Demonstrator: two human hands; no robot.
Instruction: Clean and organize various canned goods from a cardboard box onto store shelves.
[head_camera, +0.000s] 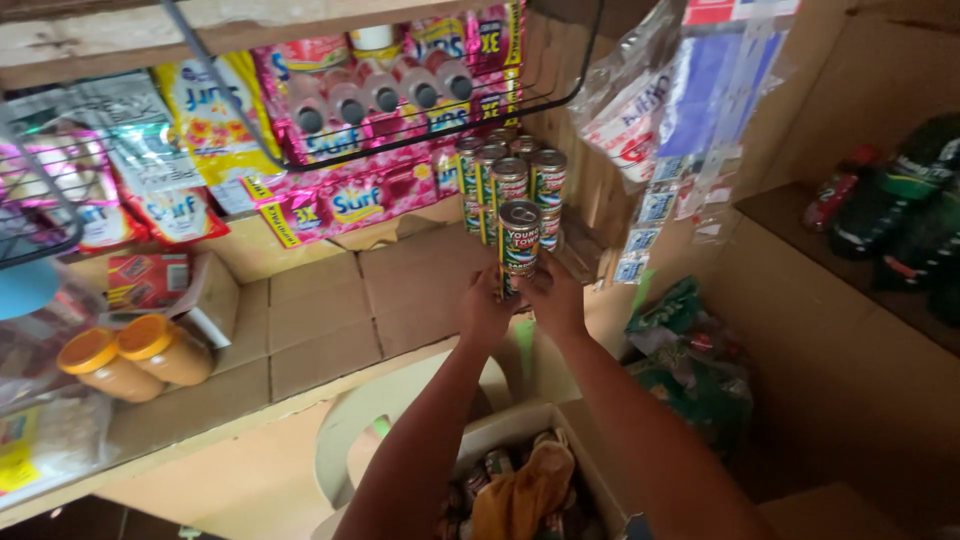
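Both my hands reach up to a small stack of tins with green and red labels (518, 240) on a cardboard-lined shelf (330, 310). My left hand (487, 310) grips the stack's lower left side and my right hand (553, 297) holds its right side. Behind it, more tins of the same kind (512, 172) stand stacked against the back wall. Below my arms lies an open cardboard box (520, 480) with tins and an orange cloth inside.
A wire basket (400, 90) of pink and yellow sachets hangs above the shelf. Two jars with orange lids (135, 358) stand at the left. Hanging plastic packets (670, 110) are at the right, dark bottles (900, 210) on a side shelf, green packs (690, 350) below.
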